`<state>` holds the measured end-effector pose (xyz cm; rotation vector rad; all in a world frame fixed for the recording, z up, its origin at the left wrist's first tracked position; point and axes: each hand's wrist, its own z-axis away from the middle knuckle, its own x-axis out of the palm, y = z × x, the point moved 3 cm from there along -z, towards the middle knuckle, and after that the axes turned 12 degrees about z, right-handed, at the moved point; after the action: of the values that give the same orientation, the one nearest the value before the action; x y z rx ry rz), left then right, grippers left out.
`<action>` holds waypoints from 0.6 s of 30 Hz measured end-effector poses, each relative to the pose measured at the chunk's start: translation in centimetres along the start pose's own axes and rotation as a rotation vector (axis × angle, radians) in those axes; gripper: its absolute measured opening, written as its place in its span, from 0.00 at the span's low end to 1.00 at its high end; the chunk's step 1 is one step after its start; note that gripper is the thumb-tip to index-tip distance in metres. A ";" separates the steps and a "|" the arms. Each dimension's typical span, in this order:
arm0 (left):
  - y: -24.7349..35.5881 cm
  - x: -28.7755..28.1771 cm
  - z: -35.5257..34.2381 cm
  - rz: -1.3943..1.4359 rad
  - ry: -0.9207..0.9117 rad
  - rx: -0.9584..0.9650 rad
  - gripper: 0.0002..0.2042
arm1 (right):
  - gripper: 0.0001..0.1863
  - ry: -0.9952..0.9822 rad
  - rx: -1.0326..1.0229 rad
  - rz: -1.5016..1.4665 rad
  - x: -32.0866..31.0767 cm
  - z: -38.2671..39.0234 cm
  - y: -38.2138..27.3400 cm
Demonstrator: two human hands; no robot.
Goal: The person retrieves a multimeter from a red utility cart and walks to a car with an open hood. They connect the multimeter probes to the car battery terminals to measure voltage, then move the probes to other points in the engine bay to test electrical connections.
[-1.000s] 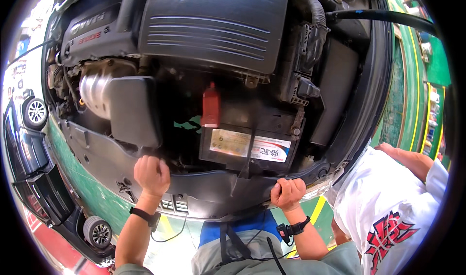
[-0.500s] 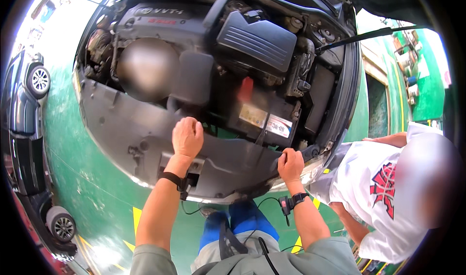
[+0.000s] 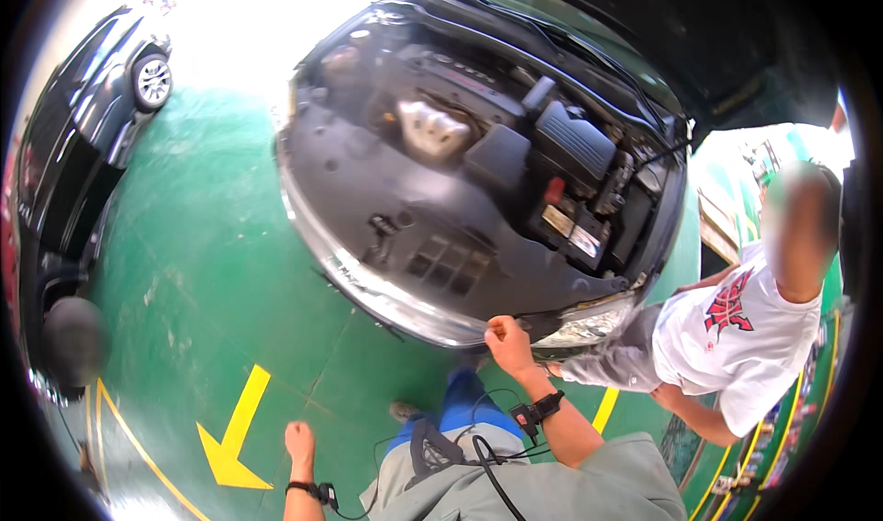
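Right hand (image 3: pixel 509 344) first: its fingers are curled into a loose fist with nothing visible inside, right by the car's front edge, and I honestly can't tell from my end whether it's touching. Strapped to that wrist there's a small black device (image 3: pixel 536 412). Left hand (image 3: pixel 300 440) is clenched too, nothing showing in it, lower and off to the left over green floor (image 3: pixel 221 273), well apart from the car. A yellow arrow (image 3: pixel 235 434) is painted just left of it.

Back to the right hand: the clear headlight (image 3: pixel 589 325) is near it on the right, and the dark car (image 3: pixel 368 181) I'm looking at spreads out ahead. Past the hand and a bit right I've got the battery (image 3: pixel 581 238), with a silver heat shield (image 3: pixel 432 127) further up and left. Person in a white tee (image 3: pixel 736 337) stands to its right. Way beyond the left hand, another black car (image 3: pixel 69 144).
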<state>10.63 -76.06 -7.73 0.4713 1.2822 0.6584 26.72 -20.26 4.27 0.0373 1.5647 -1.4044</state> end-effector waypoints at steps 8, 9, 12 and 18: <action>-29.8 -10.7 27.1 0.437 0.275 -1.141 0.13 | 0.11 -0.483 -0.528 0.013 13.0 9.0 -20.5; -28.8 -9.7 28.6 0.512 0.295 -1.201 0.13 | 0.11 -0.559 -0.489 0.051 13.3 10.0 -22.4; -28.7 -8.2 32.4 0.733 0.374 -1.326 0.14 | 0.12 -0.651 -0.602 0.094 15.9 12.6 -26.6; -27.5 -5.2 37.0 0.569 0.392 -1.279 0.20 | 0.12 -1.040 -0.867 0.214 27.1 20.7 -37.4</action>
<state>50.90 -98.33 -13.46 -0.4068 0.8133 1.9231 3.63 -63.31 17.24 -0.8745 1.0732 -0.3236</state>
